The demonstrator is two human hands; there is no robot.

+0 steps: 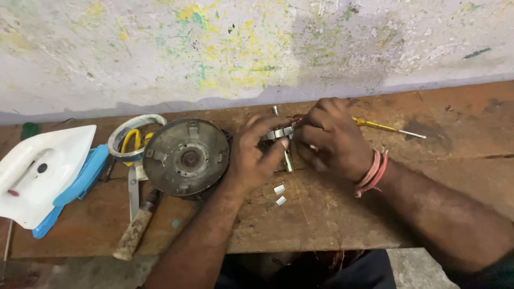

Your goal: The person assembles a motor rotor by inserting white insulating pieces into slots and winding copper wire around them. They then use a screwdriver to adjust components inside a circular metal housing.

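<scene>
both hands grasp the small metal motor core (279,134) between them, left hand (252,152) and right hand (331,138) equally close, its shaft (288,159) pointing toward the person.

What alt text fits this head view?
Both hands, left hand and right hand, grip a small metal rotor over a worn wooden bench. A round metal housing, white iron and screwdriver lie nearby.

Both forearms are bare to the elbow, with no sleeves showing, and the right wrist wears a bundle of pink and red thread bands (371,174).
</scene>
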